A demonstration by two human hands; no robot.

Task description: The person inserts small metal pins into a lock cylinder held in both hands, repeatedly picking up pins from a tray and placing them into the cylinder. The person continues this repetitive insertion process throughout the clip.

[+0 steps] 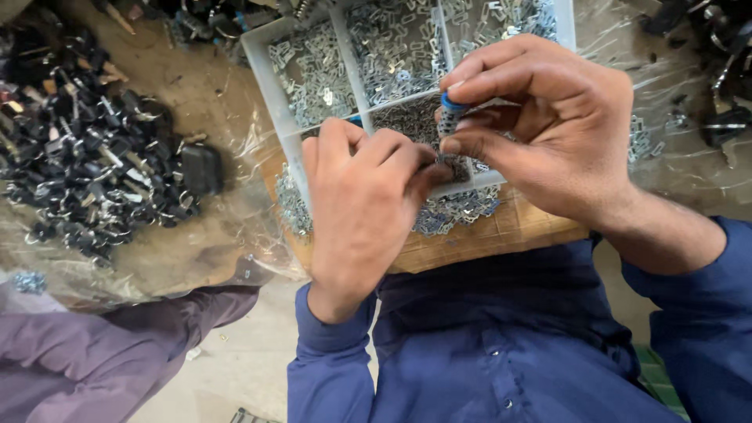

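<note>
The right hand [548,129] pinches a small blue-capped ribbed metal tool [450,117] upright; just below it, the left hand [364,196] closes its fingers on something tiny and hidden. A slip could drop that piece into the grey compartmented plastic tray [270,82] beneath, among the silver clips.

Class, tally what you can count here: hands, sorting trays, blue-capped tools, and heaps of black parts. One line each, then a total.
Hands: 2, left hand and right hand
Compartment tray: 1
Blue-capped tool: 1
Heap of black parts: 1
Total: 5
</note>
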